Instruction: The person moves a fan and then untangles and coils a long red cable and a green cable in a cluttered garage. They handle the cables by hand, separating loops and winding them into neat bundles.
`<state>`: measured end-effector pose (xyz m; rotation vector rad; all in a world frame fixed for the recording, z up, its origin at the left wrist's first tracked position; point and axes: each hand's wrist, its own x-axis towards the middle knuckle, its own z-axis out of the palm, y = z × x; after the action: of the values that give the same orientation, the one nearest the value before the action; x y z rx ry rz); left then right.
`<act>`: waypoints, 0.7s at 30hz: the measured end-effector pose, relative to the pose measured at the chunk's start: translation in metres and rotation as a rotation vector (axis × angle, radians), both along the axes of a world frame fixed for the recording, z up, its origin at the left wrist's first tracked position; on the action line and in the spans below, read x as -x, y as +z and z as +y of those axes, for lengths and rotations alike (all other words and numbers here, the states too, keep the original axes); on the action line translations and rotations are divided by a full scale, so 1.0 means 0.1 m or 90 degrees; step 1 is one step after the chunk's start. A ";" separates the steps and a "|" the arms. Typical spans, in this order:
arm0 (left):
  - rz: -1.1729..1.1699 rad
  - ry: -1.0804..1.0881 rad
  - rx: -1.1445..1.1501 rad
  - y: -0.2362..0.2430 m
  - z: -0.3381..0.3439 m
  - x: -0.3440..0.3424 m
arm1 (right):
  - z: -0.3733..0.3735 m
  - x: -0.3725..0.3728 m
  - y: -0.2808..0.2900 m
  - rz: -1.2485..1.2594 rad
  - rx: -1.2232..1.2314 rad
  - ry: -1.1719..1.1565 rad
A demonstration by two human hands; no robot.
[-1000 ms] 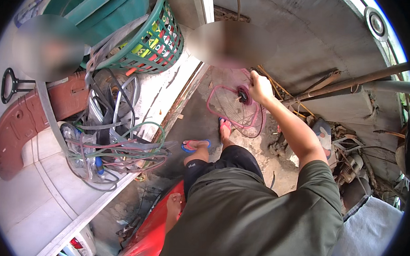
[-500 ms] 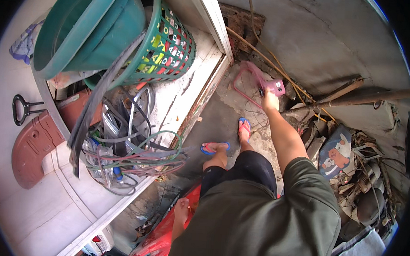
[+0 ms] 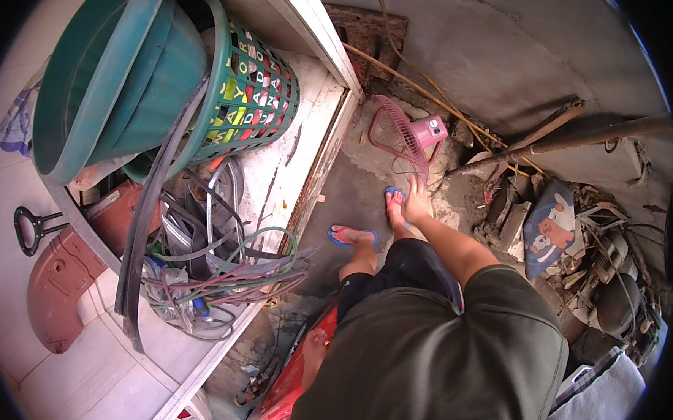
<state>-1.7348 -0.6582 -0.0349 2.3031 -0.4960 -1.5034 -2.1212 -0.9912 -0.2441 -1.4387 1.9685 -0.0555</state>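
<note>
A pink electric fan [image 3: 430, 130] with a round wire grille stands on the rough ground ahead of me. Just short of the grille's lower end is my right hand [image 3: 418, 200], its fingers stretched out and holding nothing. A thin cord lies on the ground by the fan; part of it is hard to follow. My left hand [image 3: 315, 348] hangs low on the left, fingers curled in, beside a red glossy panel [image 3: 285, 394]. Nothing shows in that hand. My feet in blue and red flip-flops [image 3: 353, 236] stand close behind the fan.
On the white tiled ledge [image 3: 61, 378] at left are green tubs [image 3: 153, 71], a green lattice basket [image 3: 255, 92], brown curved plastic parts [image 3: 57, 290] and tangled cables [image 3: 226, 280]. Wooden poles [image 3: 576, 143] lean at right above piled scrap [image 3: 603, 277]. A grey cloth [image 3: 600, 406] lies lower right.
My right hand has let go of the pink fan and drawn back toward me, its fingers opening. The fan now stands on the ground, turned somewhat. My left hand stays low beside the red panel.
</note>
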 end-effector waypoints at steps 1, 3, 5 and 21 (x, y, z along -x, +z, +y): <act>0.013 -0.010 0.019 -0.08 -0.02 -0.03 | 0.20 0.03 0.08 -0.090 -0.226 0.021; 0.021 -0.041 0.046 -0.24 -0.10 -0.02 | 0.51 0.18 0.17 -0.175 -0.430 0.141; 0.013 -0.081 0.059 -0.38 -0.22 -0.01 | 0.77 0.25 0.11 -0.195 -0.494 0.032; 0.014 -0.089 0.120 -0.88 -0.83 -0.05 | 0.50 0.81 0.31 -0.132 -0.125 -0.131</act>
<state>-1.7294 -0.7414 -0.1230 2.1423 -0.7726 -1.4735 -2.2025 -0.9411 -0.2126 -1.0589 1.8853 -0.0965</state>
